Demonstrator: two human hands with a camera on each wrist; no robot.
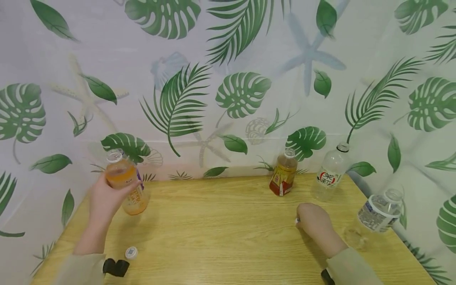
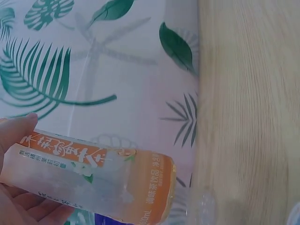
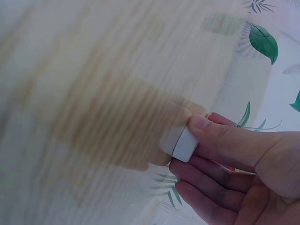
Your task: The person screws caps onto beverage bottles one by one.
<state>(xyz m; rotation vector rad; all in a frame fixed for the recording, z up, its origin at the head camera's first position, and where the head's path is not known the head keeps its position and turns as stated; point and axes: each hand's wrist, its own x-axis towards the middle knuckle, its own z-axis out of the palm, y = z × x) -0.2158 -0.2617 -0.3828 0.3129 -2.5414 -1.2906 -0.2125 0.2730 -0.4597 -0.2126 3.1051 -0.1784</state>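
My left hand [image 1: 103,198] grips an orange-tinted drink bottle [image 1: 135,202] around its upper part at the table's left side. The bottle's mouth has no cap, and it leans a little; its label [image 2: 65,150] shows in the left wrist view. Between thumb and fingers, my right hand [image 1: 315,223] pinches a white bottle cap [image 3: 186,144] at the right of the table. Only a sliver of that cap shows in the head view. Another white cap [image 1: 131,253] lies on the wood beside my left sleeve.
Behind the held bottle, a purple-labelled item [image 1: 140,180] is mostly hidden. An uncapped red-and-yellow-labelled bottle [image 1: 284,174] stands at the back right, beside a clear bottle [image 1: 329,174]. Another clear, labelled bottle [image 1: 379,211] is near the right edge. A leaf-patterned sheet [image 1: 228,130] borders the wooden table [image 1: 213,229].
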